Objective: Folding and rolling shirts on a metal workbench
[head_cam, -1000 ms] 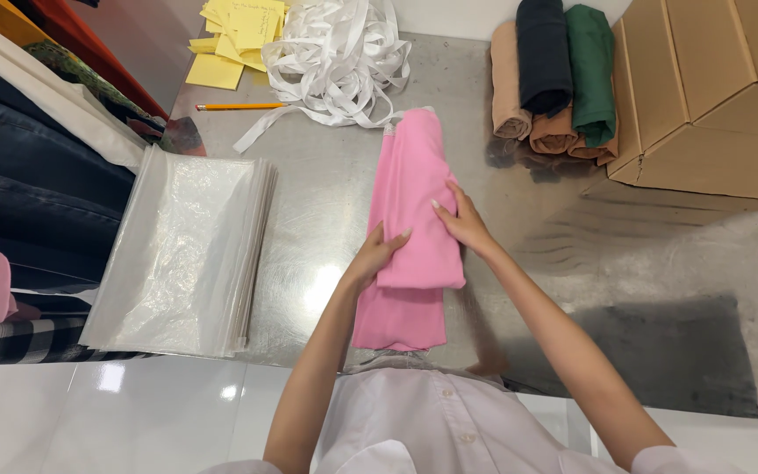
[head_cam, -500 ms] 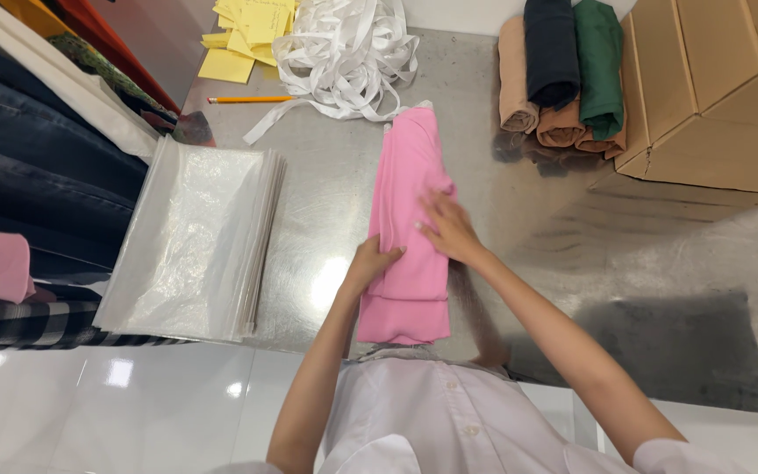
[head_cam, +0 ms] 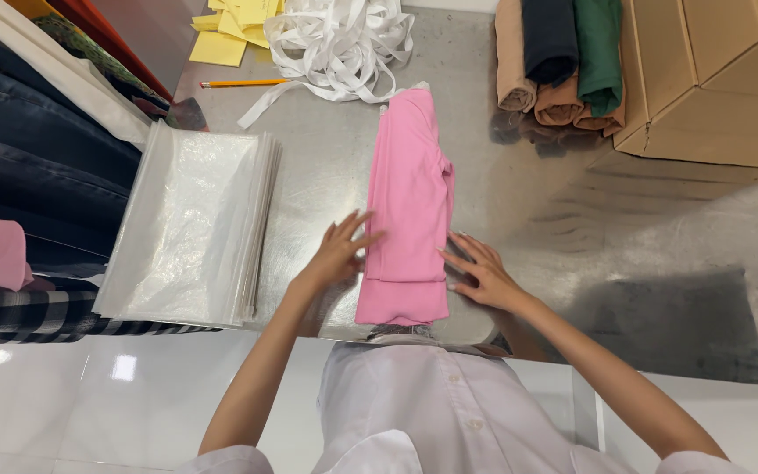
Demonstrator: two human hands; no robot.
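Note:
A pink garment lies folded into a long narrow strip on the grey metal table, running away from me. My left hand rests flat against its left edge near the lower end, fingers spread. On the other side, my right hand lies flat on the table, its fingertips touching the garment's right edge. Neither hand grips the cloth.
A stack of clear plastic bags lies to the left. Dark and pink folded clothes sit at far left. White ribbon, yellow paper and a pencil lie at the back. Rolled garments and cardboard boxes stand at back right.
Both hands came off the top of the pink garment and moved out to its two side edges. The garment now lies flatter and straighter.

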